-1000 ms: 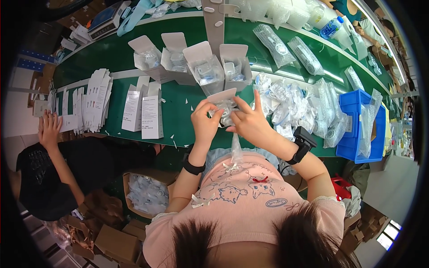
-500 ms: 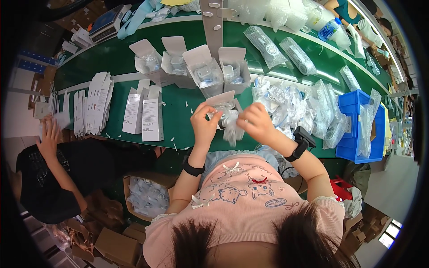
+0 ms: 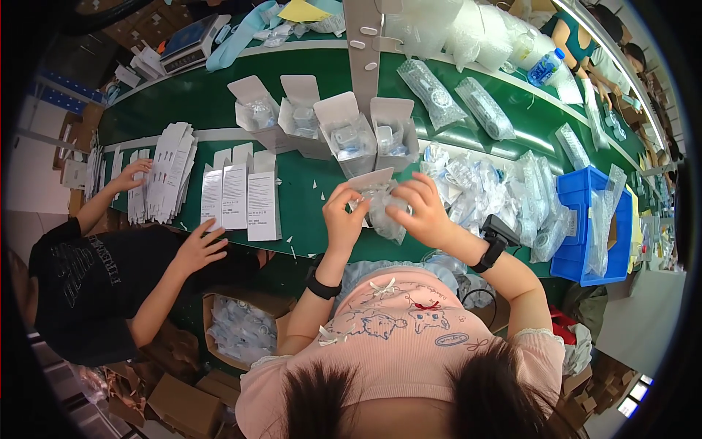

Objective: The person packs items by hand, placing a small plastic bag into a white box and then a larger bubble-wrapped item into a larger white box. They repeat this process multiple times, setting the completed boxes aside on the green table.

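Close in front of me is a white open-topped box, its flap up, partly hidden by my hands. A clear plastic bag hangs at the box's near side; what is inside it is hard to make out. My right hand has its fingers curled round the bag from the right. On the left, my left hand is closed in a pinch at the box's edge, and whatever lies between the fingertips is hidden. Just behind stand several open white boxes with clear-wrapped parts in them.
A heap of bagged parts lies to the right, beside a blue bin. Bubble-wrapped packs rest farther back near a metal post. At left, a co-worker's hand is near closed white boxes and flat cartons.
My right hand has closed in on the plastic bag, which was blurred before. The co-worker has set a third closed box beside the other two and now reaches to the flat cartons.
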`<action>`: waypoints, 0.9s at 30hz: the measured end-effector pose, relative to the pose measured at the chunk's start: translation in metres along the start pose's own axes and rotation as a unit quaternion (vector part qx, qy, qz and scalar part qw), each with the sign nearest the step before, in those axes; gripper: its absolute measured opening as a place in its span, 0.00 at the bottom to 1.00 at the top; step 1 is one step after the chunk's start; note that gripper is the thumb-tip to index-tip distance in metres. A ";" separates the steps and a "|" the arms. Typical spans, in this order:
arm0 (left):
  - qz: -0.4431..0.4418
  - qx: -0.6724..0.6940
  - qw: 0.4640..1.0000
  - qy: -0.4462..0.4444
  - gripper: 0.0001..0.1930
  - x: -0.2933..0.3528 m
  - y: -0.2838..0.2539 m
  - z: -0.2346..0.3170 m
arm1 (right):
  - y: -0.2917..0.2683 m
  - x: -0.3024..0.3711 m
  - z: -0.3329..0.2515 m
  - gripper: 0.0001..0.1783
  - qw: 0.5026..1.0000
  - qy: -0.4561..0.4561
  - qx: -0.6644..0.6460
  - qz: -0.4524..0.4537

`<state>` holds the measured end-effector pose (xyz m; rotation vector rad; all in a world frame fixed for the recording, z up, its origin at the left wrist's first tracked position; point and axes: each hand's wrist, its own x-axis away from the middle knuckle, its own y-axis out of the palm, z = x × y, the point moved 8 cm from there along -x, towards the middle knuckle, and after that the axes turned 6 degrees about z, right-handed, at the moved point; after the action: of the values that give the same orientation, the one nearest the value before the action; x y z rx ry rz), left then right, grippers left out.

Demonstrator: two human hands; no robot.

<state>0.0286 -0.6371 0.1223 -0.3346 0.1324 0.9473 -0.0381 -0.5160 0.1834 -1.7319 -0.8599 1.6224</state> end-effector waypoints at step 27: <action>-0.015 0.000 1.000 -0.022 0.07 0.001 -0.015 -0.005 | 0.013 0.002 -0.008 0.14 0.990 0.004 -0.084 -0.109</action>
<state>0.0416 -0.6466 0.1204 -0.3141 0.0869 0.9236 -0.0294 -0.5225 0.1721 -1.6885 -1.1678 1.4322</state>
